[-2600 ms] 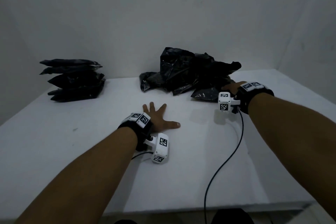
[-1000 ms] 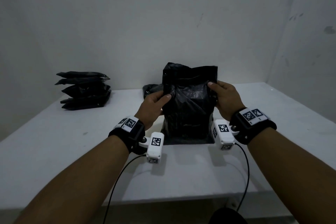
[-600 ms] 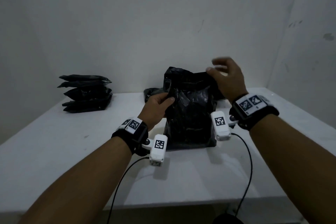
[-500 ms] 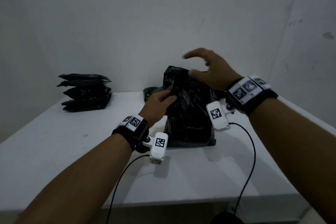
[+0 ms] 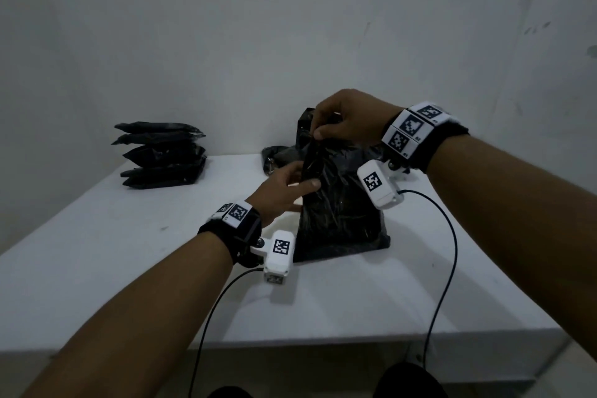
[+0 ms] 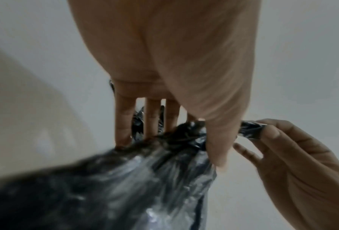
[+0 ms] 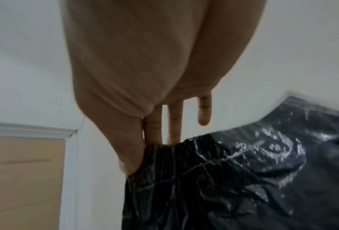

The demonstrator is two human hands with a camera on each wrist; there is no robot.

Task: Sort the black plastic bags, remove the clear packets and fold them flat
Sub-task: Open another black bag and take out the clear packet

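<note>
— Standing the black bag (image 5: 339, 213) upright on the surface (image 5: 323, 300) between my hands, so its mouth faces up and I can get inside. What do you make of the grip?

— Your left hand (image 5: 284, 191) pinches the film at the bag's left side, thumb in front and fingers behind. It looks like an anchor, so the bag won't tip or lift.

— Yes. And my right hand (image 5: 349, 121) sits above it, thumb and forefinger nipping a twisted bit of the top edge. The left wrist view shows that strip pulled taut between the two hands. I judge I'm parting the mouth; no clear packet is showing yet.

— Anything around you?

— A stack of flat black bags (image 5: 161, 155), well off to the left of my left hand, against the wall. That looks like the finished lot. Just beyond my left hand, behind the upright bag, a crumpled heap of black bags (image 5: 274, 155) waits.

— What stands in the way?

— Mostly the film itself: thin, slippery, bunched at the top, so the layers may cling. The wrist camera cables (image 5: 449, 236) trail across the surface just below my hands, and the right wrist camera hangs close to the bag's side.
</note>
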